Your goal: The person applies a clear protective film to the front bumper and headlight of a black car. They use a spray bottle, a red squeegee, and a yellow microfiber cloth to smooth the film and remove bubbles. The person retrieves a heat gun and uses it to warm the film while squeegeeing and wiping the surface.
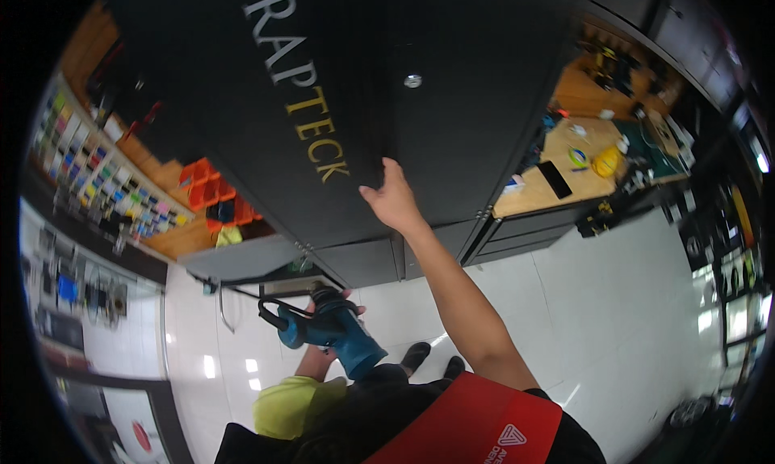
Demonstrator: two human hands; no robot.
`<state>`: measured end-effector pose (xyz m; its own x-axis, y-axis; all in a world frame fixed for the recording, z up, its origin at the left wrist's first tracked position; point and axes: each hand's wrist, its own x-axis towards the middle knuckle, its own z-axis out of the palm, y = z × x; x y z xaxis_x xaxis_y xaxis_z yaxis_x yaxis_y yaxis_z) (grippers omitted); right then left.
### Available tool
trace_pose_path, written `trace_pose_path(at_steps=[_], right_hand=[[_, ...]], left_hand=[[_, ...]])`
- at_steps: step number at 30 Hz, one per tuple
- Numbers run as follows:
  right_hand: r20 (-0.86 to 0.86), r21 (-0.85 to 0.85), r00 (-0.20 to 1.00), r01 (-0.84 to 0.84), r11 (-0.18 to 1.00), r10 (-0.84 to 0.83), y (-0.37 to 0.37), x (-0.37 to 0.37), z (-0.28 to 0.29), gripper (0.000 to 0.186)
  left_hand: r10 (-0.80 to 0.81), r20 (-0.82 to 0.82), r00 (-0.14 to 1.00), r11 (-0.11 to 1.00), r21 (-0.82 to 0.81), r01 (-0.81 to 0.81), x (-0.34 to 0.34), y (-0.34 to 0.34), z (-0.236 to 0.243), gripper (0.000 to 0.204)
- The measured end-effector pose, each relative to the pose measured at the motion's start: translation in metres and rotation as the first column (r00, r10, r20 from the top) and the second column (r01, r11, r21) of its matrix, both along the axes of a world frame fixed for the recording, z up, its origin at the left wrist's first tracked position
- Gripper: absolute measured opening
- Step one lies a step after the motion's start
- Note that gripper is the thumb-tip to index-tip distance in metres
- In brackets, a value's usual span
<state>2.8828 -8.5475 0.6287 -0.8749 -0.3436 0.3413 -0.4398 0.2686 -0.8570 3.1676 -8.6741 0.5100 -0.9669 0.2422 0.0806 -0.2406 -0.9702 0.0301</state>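
The left hand (329, 352) grips a blue tool (352, 341); its cord (244, 292) could catch and tug. The empty right hand (393, 199) is by the cupboard (460, 141).

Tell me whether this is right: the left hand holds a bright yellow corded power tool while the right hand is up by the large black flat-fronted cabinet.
Wrong on the colour: the head view shows the left hand holding a teal-blue corded power tool. The right hand is indeed up by the large black flat-fronted cabinet.

The left grip (325, 352) holds a blue power tool (351, 343), the right grip (393, 196) at a black cabinet (476, 133).
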Motion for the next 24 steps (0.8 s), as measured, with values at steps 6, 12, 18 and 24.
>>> trace_pose_path(at_steps=[6, 12, 18, 24], right_hand=[[0.141, -0.033, 0.964, -0.222, 0.975, 0.224, 0.115, 0.099, -0.010, 0.067], [0.220, -0.274, 0.972, 0.147, 0.950, -0.087, 0.351, 0.126, -0.049, 0.065], [0.236, -0.306, 0.919, 0.378, 0.874, -0.315, 0.414, 0.052, -0.029, 0.047], [0.128, -0.565, 0.821, 0.522, 0.639, -0.557, 0.343, 0.075, -0.134, 0.014]], left_hand=[[0.319, 0.111, 0.941, 0.944, -0.123, -0.305, 0.091, 0.044, -0.001, 0.080], [0.241, 0.203, 0.949, 0.969, 0.003, -0.247, 0.058, 0.122, -0.029, 0.081], [0.165, 0.389, 0.906, 0.984, -0.002, -0.178, 0.036, 0.154, -0.025, 0.079], [0.258, 0.310, 0.915, 0.966, -0.050, -0.255, 0.050, 0.161, -0.015, 0.077]])
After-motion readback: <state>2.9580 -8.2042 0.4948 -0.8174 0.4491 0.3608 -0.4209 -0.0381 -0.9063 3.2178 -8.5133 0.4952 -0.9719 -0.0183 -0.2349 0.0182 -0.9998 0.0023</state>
